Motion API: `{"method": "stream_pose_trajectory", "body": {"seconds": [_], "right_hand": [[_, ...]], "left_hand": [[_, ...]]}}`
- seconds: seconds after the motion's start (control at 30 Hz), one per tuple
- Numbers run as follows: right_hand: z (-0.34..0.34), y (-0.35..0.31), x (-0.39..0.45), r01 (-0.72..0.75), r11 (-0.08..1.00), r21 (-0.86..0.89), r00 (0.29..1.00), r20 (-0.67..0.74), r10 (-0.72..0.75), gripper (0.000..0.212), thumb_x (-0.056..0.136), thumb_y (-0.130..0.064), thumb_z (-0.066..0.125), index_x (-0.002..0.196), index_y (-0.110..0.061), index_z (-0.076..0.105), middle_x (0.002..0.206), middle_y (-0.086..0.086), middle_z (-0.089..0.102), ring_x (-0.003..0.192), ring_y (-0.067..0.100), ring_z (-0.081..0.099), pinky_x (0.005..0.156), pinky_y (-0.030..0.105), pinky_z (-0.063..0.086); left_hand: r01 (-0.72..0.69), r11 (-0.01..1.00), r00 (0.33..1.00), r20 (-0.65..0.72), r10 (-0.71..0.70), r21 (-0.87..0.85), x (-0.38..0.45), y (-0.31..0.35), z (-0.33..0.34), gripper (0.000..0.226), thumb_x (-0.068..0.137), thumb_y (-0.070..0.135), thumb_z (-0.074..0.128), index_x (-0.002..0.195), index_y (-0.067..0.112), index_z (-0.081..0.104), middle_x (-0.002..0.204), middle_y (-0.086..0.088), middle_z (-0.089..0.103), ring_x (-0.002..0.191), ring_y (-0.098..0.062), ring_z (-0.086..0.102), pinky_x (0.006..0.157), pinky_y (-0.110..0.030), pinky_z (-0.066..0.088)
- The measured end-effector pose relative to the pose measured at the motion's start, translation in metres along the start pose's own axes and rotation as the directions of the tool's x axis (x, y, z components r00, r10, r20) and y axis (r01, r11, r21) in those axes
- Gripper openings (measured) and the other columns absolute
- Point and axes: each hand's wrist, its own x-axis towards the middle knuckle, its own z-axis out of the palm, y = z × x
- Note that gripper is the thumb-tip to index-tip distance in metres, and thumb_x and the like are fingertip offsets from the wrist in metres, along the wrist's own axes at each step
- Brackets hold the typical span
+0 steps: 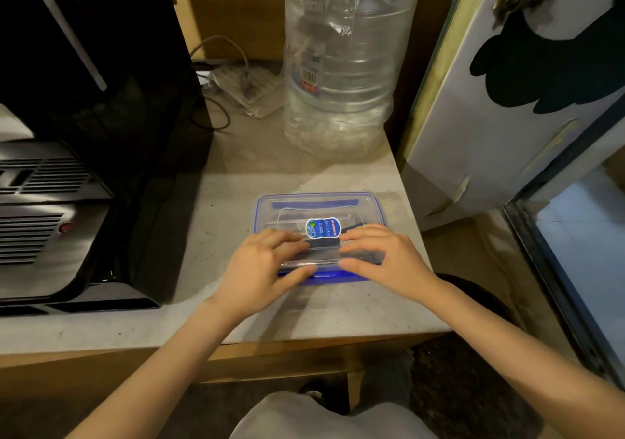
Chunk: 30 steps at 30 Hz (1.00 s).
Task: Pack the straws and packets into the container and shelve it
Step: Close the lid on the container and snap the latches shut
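Both hands press flat on the container [318, 208] lid, to close it on the table [236, 175]. The left hand [262, 266] and right hand [385, 256] have an open grip, fingers spread, grasping nothing; the near clip looks not yet locked.

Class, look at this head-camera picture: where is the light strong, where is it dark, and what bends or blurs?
Head view: light falls brightest on the countertop and the glass door at lower right; the black machine at left sits in deep shadow; the wide-angle lens bows the edges; the left hand and right hand on the container lid look slightly soft.
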Motion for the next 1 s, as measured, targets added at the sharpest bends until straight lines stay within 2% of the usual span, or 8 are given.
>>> {"method": "stream_pose_trajectory", "body": {"seconds": [0.1,0.27,0.37,0.5,0.6,0.73,0.9,1.0], "right_hand": [[0.000,0.000,0.021,0.009,1.000,-0.018,0.998,-0.058,-0.010,0.016,0.078,-0.012,0.074,0.092,-0.007,0.072,0.102,0.004,0.068,0.099,0.006,0.058,0.085,0.016,0.047],[-0.007,0.002,0.067,-0.058,0.989,-0.135,0.994,-0.102,0.045,0.028,0.083,-0.017,0.069,0.109,-0.010,0.064,0.112,0.007,0.061,0.108,0.017,0.053,0.083,0.012,0.038],[-0.011,0.006,0.090,-0.034,0.958,-0.286,0.997,-0.072,0.014,0.041,0.081,-0.030,0.070,0.118,-0.015,0.059,0.119,0.003,0.060,0.116,0.018,0.047,0.092,0.025,0.033],[-0.018,0.014,0.107,-0.192,0.952,-0.239,0.967,0.119,0.225,0.065,0.078,-0.050,0.066,0.132,-0.022,0.045,0.127,0.003,0.058,0.116,0.019,0.053,0.098,0.037,0.045],[-0.021,0.020,0.114,-0.218,0.932,-0.289,0.928,0.233,0.290,0.067,0.079,-0.057,0.060,0.132,-0.018,0.046,0.130,0.008,0.058,0.115,0.022,0.056,0.094,0.035,0.047],[-0.023,0.027,0.120,-0.199,0.903,-0.380,0.909,0.273,0.315,0.066,0.077,-0.066,0.053,0.121,-0.017,0.058,0.121,0.007,0.064,0.105,0.021,0.059,0.087,0.035,0.049],[-0.020,0.027,0.116,-0.185,0.937,-0.295,0.942,0.220,0.255,0.068,0.079,-0.057,0.060,0.131,-0.013,0.048,0.129,0.008,0.054,0.117,0.021,0.052,0.095,0.033,0.043],[-0.017,0.029,0.115,-0.120,0.945,-0.304,0.970,0.166,0.176,0.056,0.079,-0.054,0.061,0.118,-0.013,0.059,0.109,0.004,0.055,0.105,0.018,0.051,0.086,0.028,0.042]], "left_hand": [[0.038,0.999,0.999,-0.012,-0.038,0.034,0.026,-0.002,-0.001,0.051,0.085,0.053,0.038,0.100,0.017,0.070,0.096,-0.003,0.071,0.084,-0.023,0.064,0.071,-0.033,0.051],[0.207,0.978,0.978,-0.029,-0.207,-0.019,0.078,-0.012,-0.001,0.038,0.081,0.043,0.059,0.100,0.012,0.070,0.101,-0.012,0.066,0.095,-0.032,0.059,0.081,-0.039,0.049],[0.306,0.952,0.952,-0.029,-0.306,-0.017,0.099,-0.025,-0.002,0.047,0.072,0.048,0.072,0.104,0.013,0.067,0.105,-0.012,0.061,0.104,-0.030,0.052,0.089,-0.038,0.046],[0.463,0.886,0.867,0.218,-0.448,-0.018,0.115,-0.041,-0.004,0.066,0.068,0.063,0.066,0.116,0.018,0.060,0.122,-0.009,0.060,0.116,-0.028,0.053,0.095,-0.037,0.043],[0.495,0.869,0.820,0.326,-0.470,0.006,0.116,-0.046,-0.001,0.080,0.059,0.081,0.049,0.111,0.022,0.064,0.114,-0.009,0.069,0.105,-0.028,0.061,0.080,-0.033,0.046],[0.469,0.883,0.841,0.294,-0.454,0.020,0.115,-0.047,0.002,0.095,0.044,0.089,0.030,0.094,0.019,0.070,0.094,-0.011,0.074,0.089,-0.030,0.064,0.070,-0.034,0.046],[0.469,0.882,0.859,0.255,-0.444,-0.046,0.114,-0.047,0.001,0.098,0.044,0.084,0.036,0.108,0.016,0.066,0.106,-0.009,0.068,0.096,-0.027,0.062,0.082,-0.033,0.047],[0.402,0.910,0.909,0.166,-0.383,-0.101,0.110,-0.046,0.001,0.088,0.050,0.081,0.040,0.105,0.018,0.069,0.098,-0.007,0.062,0.087,-0.022,0.059,0.076,-0.032,0.048]]}}
